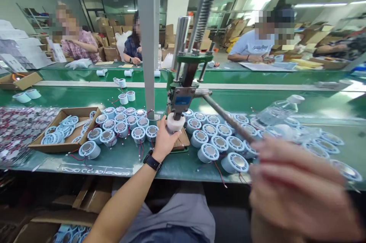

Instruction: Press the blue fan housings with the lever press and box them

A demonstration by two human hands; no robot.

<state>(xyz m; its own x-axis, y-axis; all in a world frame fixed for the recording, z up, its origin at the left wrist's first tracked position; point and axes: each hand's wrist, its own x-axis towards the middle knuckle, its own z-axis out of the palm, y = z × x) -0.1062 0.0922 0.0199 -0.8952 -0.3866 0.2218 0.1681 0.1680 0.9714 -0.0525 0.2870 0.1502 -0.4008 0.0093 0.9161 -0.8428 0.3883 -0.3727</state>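
Note:
A green hand press [183, 98] stands at the middle of the bench, its ram down on a white round block [175, 122]. My left hand [166, 140], with a dark watch at the wrist, is wrapped round that block; whatever lies under it is hidden. On the right, large and blurred, my right hand [294, 186] is closed round the end of the press lever [228, 119], which slants down toward me. Light-blue round housings with silver discs [219, 143] and red wires stand on both sides of the press.
A cardboard box [65, 130] of blue rings sits at left, near piled parts with red wires [21, 130]. A clear bottle [278, 111] lies at right. A grey post [148, 45] rises beside the press. People sit across the bench.

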